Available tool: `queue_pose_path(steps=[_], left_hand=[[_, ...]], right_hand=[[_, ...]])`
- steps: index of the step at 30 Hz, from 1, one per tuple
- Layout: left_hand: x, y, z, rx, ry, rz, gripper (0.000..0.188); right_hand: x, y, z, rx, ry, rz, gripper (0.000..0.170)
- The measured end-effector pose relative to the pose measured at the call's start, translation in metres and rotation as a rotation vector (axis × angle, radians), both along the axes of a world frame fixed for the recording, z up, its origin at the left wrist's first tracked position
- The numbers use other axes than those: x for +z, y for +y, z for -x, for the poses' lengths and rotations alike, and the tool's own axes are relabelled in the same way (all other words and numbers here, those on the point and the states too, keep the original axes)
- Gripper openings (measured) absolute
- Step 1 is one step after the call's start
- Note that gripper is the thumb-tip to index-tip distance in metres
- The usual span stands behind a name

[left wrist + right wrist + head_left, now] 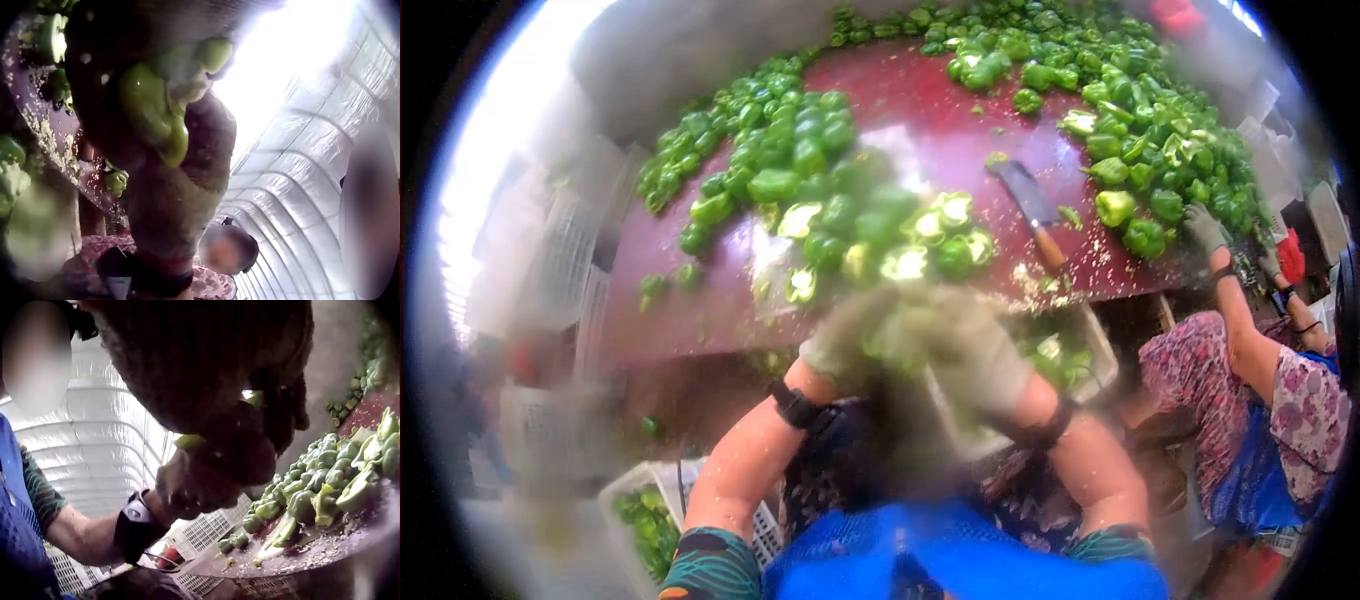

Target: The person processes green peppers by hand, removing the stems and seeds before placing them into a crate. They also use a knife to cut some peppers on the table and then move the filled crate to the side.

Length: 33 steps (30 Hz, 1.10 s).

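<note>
Both gloved hands meet just above the near edge of the red table, around a green bell pepper (pixel 147 100). In the left wrist view, my right hand (pixel 181 194) holds the pepper with its fingers curled, and torn pale flesh shows on it. My left hand (pixel 212 478) grips from the other side; in the right wrist view only slivers of green show between the hands. The head view blurs both hands, the left (pixel 840 335) and the right (pixel 980 355). Cut pepper halves (pixel 905 262) lie just beyond them.
A cleaver (pixel 1025 195) with a wooden handle lies on the red table (pixel 880 80) among scattered seeds. Pepper heaps (pixel 770 130) spread left and right. Crates (pixel 1100 340) with peppers stand below the edge. Another person's gloved hand (pixel 1203 228) works at the right heap.
</note>
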<state>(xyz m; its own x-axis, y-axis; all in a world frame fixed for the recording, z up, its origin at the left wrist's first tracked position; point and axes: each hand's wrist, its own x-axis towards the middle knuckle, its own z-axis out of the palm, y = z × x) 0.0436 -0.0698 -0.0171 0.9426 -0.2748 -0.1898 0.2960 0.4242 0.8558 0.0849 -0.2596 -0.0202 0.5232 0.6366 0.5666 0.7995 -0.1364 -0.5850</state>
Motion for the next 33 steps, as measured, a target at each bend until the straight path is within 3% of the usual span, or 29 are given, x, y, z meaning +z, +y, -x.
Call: queue_pose_path(steps=[2, 4, 7, 9, 12, 15, 17, 19, 22, 23, 24, 25, 26, 27, 28, 29, 33], left_hand=[[0.005, 0.003, 0.010, 0.185, 0.150, 0.341, 0.027], [0.030, -0.010, 0.016, 0.313, 0.116, 0.329, 0.028], [0.007, -0.003, 0.014, 0.230, -0.185, -0.097, 0.050], [0.007, -0.006, 0.012, 0.187, -0.400, -0.543, 0.051], [0.010, -0.020, 0.017, 0.211, -0.447, -0.718, 0.053], [0.010, -0.027, 0.015, 0.233, -0.359, -0.549, 0.049], [0.010, -0.027, 0.011, 0.234, -0.383, -0.563, 0.047], [-0.009, -0.023, 0.003, 0.239, -0.439, -0.709, 0.045], [-0.024, -0.030, -0.001, 0.345, -0.319, -0.707, 0.041], [-0.021, -0.031, -0.002, 0.324, -0.228, -0.603, 0.040], [-0.020, -0.034, -0.004, 0.306, -0.145, -0.498, 0.041], [-0.027, -0.040, -0.007, 0.376, -0.277, -0.684, 0.043], [-0.027, -0.037, -0.006, 0.363, -0.244, -0.604, 0.043], [-0.013, -0.038, -0.004, 0.341, -0.204, -0.533, 0.044], [0.000, -0.040, -0.002, 0.322, -0.165, -0.462, 0.044], [-0.004, -0.041, -0.001, 0.324, -0.033, -0.098, 0.041], [-0.010, -0.034, 0.003, 0.290, -0.124, -0.276, 0.041]], right_hand=[[0.028, -0.009, 0.013, -0.160, 0.008, 0.048, 0.036], [0.019, -0.016, 0.022, -0.149, 0.315, -0.164, 0.032], [0.014, -0.015, 0.028, -0.095, 0.495, -0.227, 0.032], [0.016, -0.011, 0.030, -0.103, 0.558, -0.152, 0.033], [0.004, -0.007, 0.031, -0.083, 0.657, -0.182, 0.038], [-0.001, -0.010, 0.031, -0.060, 0.707, -0.236, 0.041], [0.000, -0.011, 0.031, -0.049, 0.720, -0.278, 0.045], [-0.008, -0.007, 0.027, -0.122, 0.718, -0.107, 0.050], [-0.005, -0.004, 0.025, -0.178, 0.767, 0.073, 0.056], [-0.003, -0.003, 0.026, -0.180, 0.787, 0.123, 0.058], [-0.009, -0.002, 0.026, -0.141, 0.804, 0.072, 0.057], [-0.021, -0.001, 0.024, -0.100, 0.819, 0.019, 0.056], [-0.027, -0.001, 0.018, -0.060, 0.839, -0.037, 0.055], [-0.005, -0.009, 0.014, 0.098, 1.288, -0.171, 0.050], [-0.008, -0.005, 0.014, 0.133, 1.386, -0.309, 0.048], [-0.008, -0.003, 0.013, 0.128, 1.391, -0.271, 0.048], [0.000, -0.004, 0.010, 0.141, 1.338, -0.128, 0.044]])
